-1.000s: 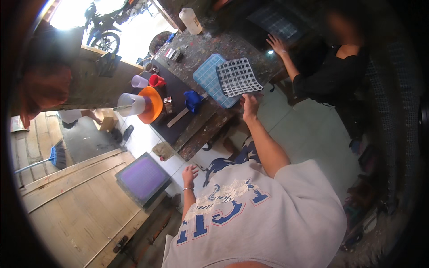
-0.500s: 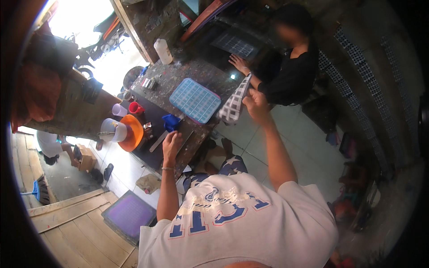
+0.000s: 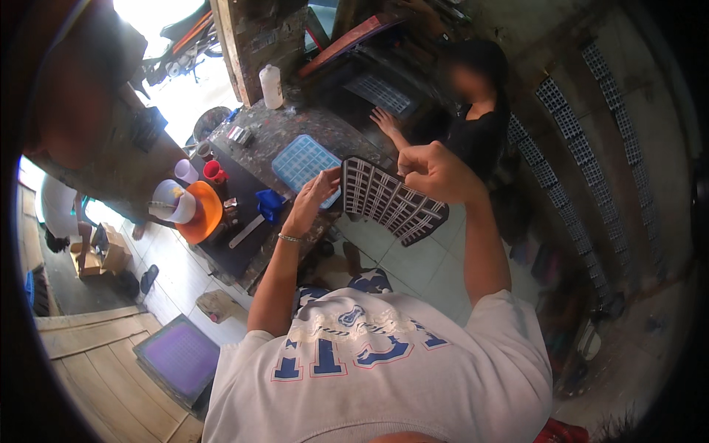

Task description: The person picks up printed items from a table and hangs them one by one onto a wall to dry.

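Note:
A dark, flexible sheet with a white crossed-line pattern (image 3: 391, 198) hangs spread out in front of me, over the table's right edge. My right hand (image 3: 437, 171) is closed and pinches its upper right side. My left hand (image 3: 316, 198) has its fingers stretched out, with the fingertips at the sheet's left edge. Whether they grip that edge I cannot make out. Behind the left hand, a light blue patterned rectangular panel (image 3: 295, 159) lies on the table (image 3: 255, 136).
A blue plastic object (image 3: 271, 204), a flat strip (image 3: 246, 232), a red cup (image 3: 215, 171), an orange dish (image 3: 201, 214) and a white tub (image 3: 173, 198) stand at left. A white bottle (image 3: 271, 87) is farther back. A co-worker (image 3: 476, 125) sits opposite. Patterned pieces (image 3: 572, 122) line the right.
The sheet, seen narrow and side-on before, now faces me spread wide. My left hand has moved up and right from the blue object to the sheet's edge, its fingers now stretched.

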Demonstrator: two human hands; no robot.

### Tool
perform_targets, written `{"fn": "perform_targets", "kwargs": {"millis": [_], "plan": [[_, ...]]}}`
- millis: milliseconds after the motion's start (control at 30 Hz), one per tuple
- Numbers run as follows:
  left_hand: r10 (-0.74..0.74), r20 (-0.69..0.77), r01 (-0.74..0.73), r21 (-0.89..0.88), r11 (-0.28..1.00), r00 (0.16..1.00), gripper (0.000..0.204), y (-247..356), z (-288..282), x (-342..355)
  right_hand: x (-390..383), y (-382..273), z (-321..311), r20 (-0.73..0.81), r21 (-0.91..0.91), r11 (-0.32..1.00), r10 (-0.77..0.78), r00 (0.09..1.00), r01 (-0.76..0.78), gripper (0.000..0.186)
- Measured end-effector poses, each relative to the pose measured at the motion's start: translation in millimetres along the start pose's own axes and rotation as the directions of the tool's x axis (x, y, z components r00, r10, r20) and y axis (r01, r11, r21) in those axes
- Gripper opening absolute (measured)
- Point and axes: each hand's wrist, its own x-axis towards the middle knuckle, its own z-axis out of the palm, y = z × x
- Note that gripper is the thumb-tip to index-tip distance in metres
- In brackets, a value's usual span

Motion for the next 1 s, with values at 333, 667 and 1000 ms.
{"fn": "perform_targets", "kwargs": {"millis": [333,667,1000], "plan": [[-0.454,-0.011,0.413,-0.395,0.821,0.891,0.063,-2,-17,-19,94,65,-12,0.214,0.542,0.808,0.133,0.968,-0.231,0.008],[-0.267,0.129,0.292,-0.565,0.772,0.955,0.071,-23,-25,-40,109,153,33,0.103,0.893,0.388,0.319,0.942,-0.229,0.021],[-0.136,0.032,0.12,-0.694,0.71,0.99,0.069,-19,-28,-38,48,153,88,0.144,0.983,-0.164,0.392,0.908,-0.086,0.065]]}}
